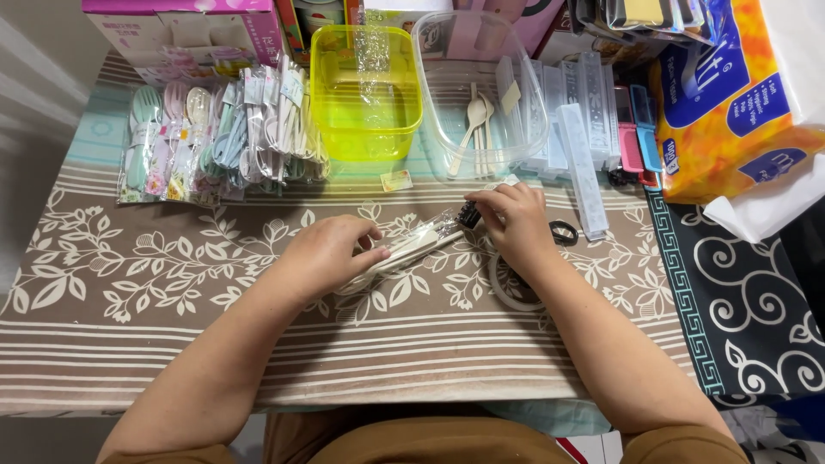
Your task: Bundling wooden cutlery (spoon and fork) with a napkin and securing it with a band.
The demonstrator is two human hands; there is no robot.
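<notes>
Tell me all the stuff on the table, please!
Clear packet of cutlery: one, cream pieces inside, middle of the table, under both hands.
Wrapped cutlery sets: a pile too crowded to count, pastel green, pink and blue, back left.
Yellow tub: one, see-through yellow, back middle.
Clear tub: one, with a few cream spoons inside, right of the yellow tub.
Long clear cases: several, stacked right of the clear tub.
Tape roll: one, clear, under the right wrist.
Tissue pack: one, orange and blue, back right.
Boxes: several, pink and white, along the back edge.
Tablecloth: one, brown with white leaves.
Left hand: pressing the packet down.
Right hand: pinching the packet's end.
</notes>
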